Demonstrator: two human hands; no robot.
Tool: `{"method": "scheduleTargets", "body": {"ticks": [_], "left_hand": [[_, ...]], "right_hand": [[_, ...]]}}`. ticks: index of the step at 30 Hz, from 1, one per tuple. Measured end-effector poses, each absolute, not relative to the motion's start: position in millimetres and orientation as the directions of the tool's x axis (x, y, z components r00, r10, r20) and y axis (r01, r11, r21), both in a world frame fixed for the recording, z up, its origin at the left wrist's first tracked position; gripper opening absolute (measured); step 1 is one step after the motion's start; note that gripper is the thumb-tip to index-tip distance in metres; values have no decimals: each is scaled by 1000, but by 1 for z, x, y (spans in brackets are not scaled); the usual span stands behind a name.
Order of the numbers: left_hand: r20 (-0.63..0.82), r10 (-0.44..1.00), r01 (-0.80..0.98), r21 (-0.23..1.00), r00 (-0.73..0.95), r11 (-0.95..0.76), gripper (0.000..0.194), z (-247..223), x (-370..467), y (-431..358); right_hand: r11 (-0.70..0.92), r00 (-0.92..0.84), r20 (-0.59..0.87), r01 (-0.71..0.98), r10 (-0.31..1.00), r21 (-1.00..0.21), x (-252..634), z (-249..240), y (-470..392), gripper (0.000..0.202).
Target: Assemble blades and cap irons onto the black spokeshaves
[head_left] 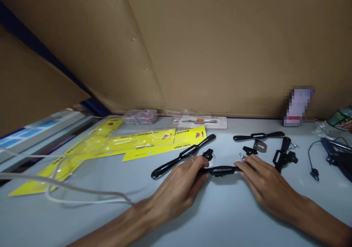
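Note:
My left hand (187,181) and my right hand (261,177) each grip one end of a black spokeshave (222,170), held level just above the grey table. Its middle shows between them; the handles are mostly hidden by my fingers. Behind my left hand lies a second black spokeshave body (183,155), slanting up to the right. A small black cap (208,154) and a metal blade sit by my left fingertips. Past my right hand are another black cap (249,151), a grey blade (260,146) and a third spokeshave body (258,135).
Yellow printed cards (165,144) with clear plastic blisters cover the left side. A packaged spokeshave (200,121) lies against the cardboard wall (220,48). White cables (90,192) cross the left. To the right are another spokeshave body (282,155), a phone (298,105) and earphones (314,174).

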State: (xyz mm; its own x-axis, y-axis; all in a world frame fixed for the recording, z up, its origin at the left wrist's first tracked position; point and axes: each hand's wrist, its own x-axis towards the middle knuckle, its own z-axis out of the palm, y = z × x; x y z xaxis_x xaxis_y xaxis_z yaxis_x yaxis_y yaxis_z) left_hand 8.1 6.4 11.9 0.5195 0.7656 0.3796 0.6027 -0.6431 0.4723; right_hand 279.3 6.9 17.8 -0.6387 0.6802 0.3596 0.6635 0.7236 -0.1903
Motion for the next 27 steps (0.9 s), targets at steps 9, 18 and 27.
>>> {"method": "scheduleTargets", "body": {"ticks": [9,18,27], "left_hand": [[519,670,606,320,530,-728,20,19,11,2],[579,605,587,250,547,-770,16,21,11,0],[576,599,588,237,556,-773,18,23,12,-1]], "right_hand": [[753,-592,490,612,639,-241,281,19,6,22],[792,-578,582,572,572,-211,278,22,5,23],[796,-575,586,565,570,-219,277,26,3,25]]}}
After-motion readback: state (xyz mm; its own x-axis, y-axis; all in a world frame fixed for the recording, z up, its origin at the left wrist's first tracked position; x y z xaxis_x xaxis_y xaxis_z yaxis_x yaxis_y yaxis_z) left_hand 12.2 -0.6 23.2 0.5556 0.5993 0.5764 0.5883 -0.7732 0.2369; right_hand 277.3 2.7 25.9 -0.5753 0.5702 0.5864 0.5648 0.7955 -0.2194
